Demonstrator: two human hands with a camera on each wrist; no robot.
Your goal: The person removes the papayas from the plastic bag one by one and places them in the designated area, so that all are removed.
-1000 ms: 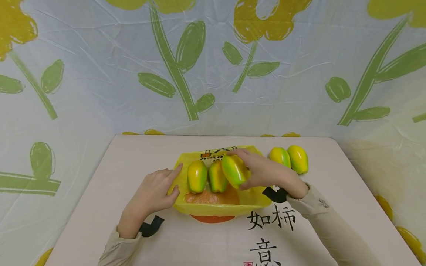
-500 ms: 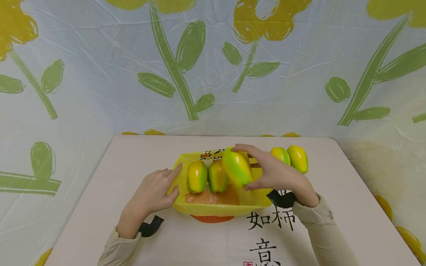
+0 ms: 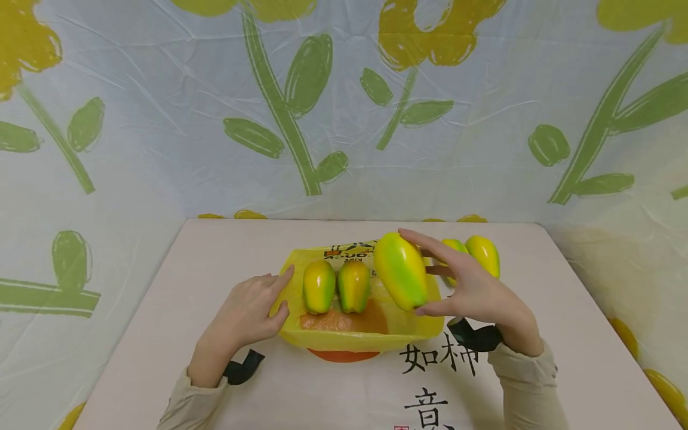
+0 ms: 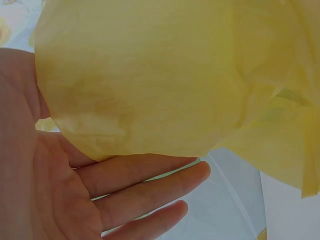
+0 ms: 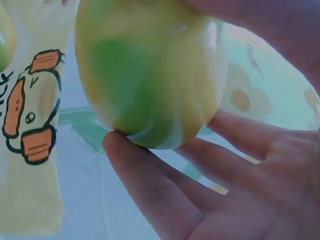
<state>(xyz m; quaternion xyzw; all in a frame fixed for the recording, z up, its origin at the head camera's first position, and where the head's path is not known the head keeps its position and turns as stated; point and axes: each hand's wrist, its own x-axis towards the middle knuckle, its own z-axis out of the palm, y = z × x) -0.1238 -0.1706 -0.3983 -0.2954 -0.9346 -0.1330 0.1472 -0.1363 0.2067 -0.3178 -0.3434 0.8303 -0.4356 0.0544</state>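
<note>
A glossy yellow-green papaya (image 3: 400,272) is pinched between the thumb and fingers of my right hand (image 3: 475,286), raised above the right part of a yellow plastic bag (image 3: 405,331). Inside the spread bag lie two similar fruits, a papaya (image 3: 319,286) on the left and another papaya (image 3: 353,286) beside it. My left hand (image 3: 249,313) is at the bag's left edge, index finger and thumb extended over its inner side. In the left wrist view, the bag's film (image 4: 135,75) hides the index finger and thumb, while the other fingers (image 4: 155,197) lie nearly straight.
Behind my right hand, two more papayas rest on the pale table (image 3: 177,286); the farther papaya (image 3: 484,254) shows best, the other is partly covered. Black brush characters (image 3: 438,352) mark the tabletop near the bag. A flower-printed cloth (image 3: 188,119) hangs behind.
My right hand has moved right and toward me with the papaya, up from beside the two in the bag. The left hand has stayed put.
</note>
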